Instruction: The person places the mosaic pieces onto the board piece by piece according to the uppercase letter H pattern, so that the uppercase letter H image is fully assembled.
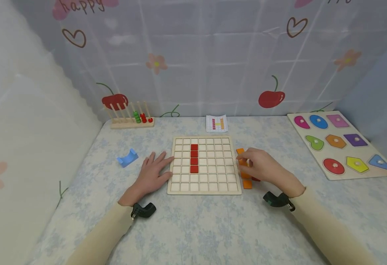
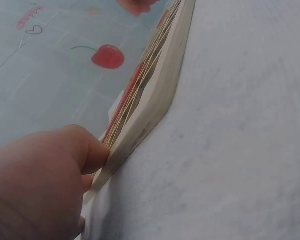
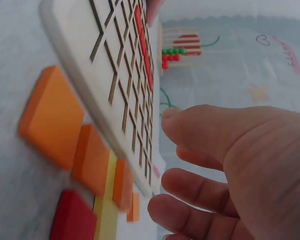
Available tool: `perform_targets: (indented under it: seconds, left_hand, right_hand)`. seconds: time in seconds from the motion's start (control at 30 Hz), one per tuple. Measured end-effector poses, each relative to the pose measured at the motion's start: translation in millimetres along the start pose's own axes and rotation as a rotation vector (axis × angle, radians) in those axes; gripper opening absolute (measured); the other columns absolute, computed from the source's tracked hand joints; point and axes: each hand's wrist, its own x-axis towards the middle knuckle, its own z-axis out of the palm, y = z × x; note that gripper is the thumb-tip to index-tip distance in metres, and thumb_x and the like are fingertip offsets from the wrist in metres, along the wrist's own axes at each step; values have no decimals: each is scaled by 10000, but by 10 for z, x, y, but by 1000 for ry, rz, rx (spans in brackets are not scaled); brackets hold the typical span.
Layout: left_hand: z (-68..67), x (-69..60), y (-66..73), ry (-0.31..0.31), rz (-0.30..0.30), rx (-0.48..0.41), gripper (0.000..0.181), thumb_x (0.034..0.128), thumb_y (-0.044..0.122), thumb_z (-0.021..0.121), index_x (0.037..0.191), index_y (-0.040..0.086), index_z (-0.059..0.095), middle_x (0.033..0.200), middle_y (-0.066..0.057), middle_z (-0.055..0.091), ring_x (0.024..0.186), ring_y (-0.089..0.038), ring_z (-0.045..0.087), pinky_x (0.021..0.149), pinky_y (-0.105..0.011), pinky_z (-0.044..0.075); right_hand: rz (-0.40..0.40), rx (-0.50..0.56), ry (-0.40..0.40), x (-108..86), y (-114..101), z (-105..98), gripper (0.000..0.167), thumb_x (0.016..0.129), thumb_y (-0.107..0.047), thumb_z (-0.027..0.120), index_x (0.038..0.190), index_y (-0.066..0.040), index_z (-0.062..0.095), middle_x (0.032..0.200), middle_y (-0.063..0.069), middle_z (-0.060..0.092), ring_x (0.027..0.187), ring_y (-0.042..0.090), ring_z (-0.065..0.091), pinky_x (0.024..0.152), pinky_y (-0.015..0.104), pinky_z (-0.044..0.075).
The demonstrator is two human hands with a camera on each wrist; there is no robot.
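Observation:
A pale wooden grid board [image 1: 220, 178] lies on the table, with several red square tiles [image 1: 194, 161] in one column of its cells. My left hand [image 1: 151, 175] rests at the board's left side with fingers spread, thumb and fingertips touching the edge. Over a small heap at the board's right side hovers my right hand [image 1: 263, 165], its fingers loosely bent. In the right wrist view, nothing shows between thumb and fingers. That heap has orange tiles [image 3: 54, 117], a red tile [image 3: 72, 220] and a yellow tile [image 3: 106, 215]; my hand partly hides it from the head camera.
Behind the board lies a small pattern card [image 1: 217, 124]. A peg rack [image 1: 132, 123] with green and red beads stands back left. Nearer is a curved blue piece [image 1: 127, 158]. A shape puzzle board [image 1: 342, 145] occupies the right side. Printed curtains hang behind.

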Motion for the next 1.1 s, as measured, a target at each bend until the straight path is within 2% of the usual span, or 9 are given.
perform_targets:
  seconds: [0.17,0.37,0.57,0.83,1.1]
  left_hand:
    - [2,1,-6,-6,-5,-7,573,997,300,582,1541,152,482,1667,-205,285,1559,-528,61,1209,-727,69]
    - [8,13,0,-3,-7,4,574,993,304,576,1539,153,485,1667,-205,287,1561,-525,62,1211,-725,72]
    - [6,7,-6,-1,-8,9,575,989,302,575,1538,152,487,1666,-205,290,1559,-529,68,1210,-726,75]
    - [-13,22,13,5,0,2,572,989,306,571,1535,153,491,1664,-208,291,1559,-528,67,1210,-725,77]
    - [-11,-3,16,3,-8,-1,565,989,300,574,1527,147,502,1660,-214,297,1555,-536,75,1210,-725,83]
  right_hand:
    - [37,17,-13,-162,102,-24,288,859,-172,807,1113,-44,762,925,45,677,704,102,516,604,228,473]
    - [70,-26,5,-342,172,-58,314,838,-174,829,1117,-43,765,893,14,673,702,93,511,608,217,475]
    - [90,-21,10,-452,219,-61,313,837,-172,828,1115,-44,764,893,13,676,711,97,515,605,207,476]
    - [76,-11,32,-493,277,-47,315,821,-151,836,1109,-48,765,878,3,673,721,98,513,602,207,476]
    - [83,8,-7,-496,310,10,267,829,-133,815,1085,-71,770,899,-14,678,757,112,523,634,202,492]
